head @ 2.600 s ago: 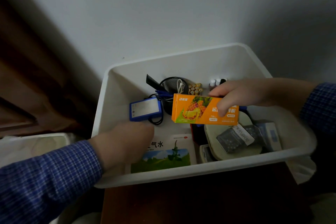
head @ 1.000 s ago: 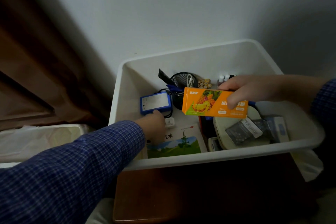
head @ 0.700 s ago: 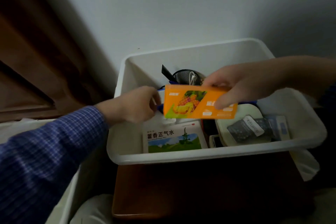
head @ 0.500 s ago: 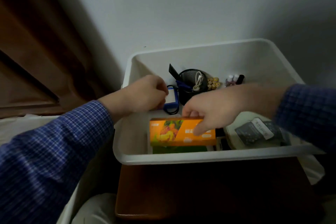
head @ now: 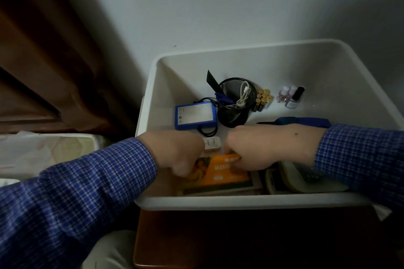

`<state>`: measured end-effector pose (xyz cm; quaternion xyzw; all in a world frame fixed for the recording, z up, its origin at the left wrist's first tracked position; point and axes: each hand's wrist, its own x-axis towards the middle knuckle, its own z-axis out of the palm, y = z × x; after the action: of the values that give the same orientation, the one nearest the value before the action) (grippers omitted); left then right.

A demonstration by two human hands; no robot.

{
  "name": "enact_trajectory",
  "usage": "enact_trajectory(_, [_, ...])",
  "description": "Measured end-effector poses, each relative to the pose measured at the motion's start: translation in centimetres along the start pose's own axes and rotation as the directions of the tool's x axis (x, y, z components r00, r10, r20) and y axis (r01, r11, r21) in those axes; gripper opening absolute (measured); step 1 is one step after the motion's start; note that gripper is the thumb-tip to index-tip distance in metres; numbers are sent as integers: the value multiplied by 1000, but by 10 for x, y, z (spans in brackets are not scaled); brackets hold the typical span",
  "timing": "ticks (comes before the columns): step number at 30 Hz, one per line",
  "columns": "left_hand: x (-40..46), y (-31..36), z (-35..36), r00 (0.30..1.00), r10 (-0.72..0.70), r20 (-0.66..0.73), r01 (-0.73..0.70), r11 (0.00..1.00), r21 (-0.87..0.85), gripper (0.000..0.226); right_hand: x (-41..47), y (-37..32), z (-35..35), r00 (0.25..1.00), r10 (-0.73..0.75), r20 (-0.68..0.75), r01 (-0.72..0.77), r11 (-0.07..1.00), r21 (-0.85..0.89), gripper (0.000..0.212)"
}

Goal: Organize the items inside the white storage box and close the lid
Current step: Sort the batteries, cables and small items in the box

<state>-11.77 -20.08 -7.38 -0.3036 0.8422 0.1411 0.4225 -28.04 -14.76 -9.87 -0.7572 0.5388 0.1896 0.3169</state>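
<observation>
Head camera: I see both hands low in the white storage box (head: 284, 57), near its 6 o'clock wall. My left hand (head: 177, 155) curls round the left end of the orange carton (head: 220, 172); my right hand (head: 258, 148) curls over its upper right edge. At 12 o'clock of the carton sit a blue device (head: 195, 116) and a black mesh cup (head: 236, 102), batteries (head: 263, 99) beside it.

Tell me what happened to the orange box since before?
The orange box came down from mid-air onto the front-left stack in the white storage box. The left hand joined the right hand on it. The blue device, mesh cup and batteries stayed put.
</observation>
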Motion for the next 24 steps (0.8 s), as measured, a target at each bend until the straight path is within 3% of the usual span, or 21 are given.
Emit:
enact_trajectory(4, [0,2,-1,999,19,30,-18,999,-34,36,8,-5,4,996,-16,87,24,996,-83,36])
enact_trajectory(12, [1,1,-4,999,52,10,-51,995,-84,40,6,-2,0,998,-26,56,24,999,36,41])
enact_trajectory(18, [-1,0,-4,997,67,43,-62,993,-102,46,-3,4,-8,984,-46,172,48,999,-7,74])
enact_trajectory(20, [-1,-1,-4,997,69,39,-64,993,-103,45,-4,3,-5,986,-42,161,59,993,-105,72])
enact_trajectory(24, [2,-2,-2,998,56,28,-53,993,-101,45,0,1,6,991,-127,-31,117,968,-224,47])
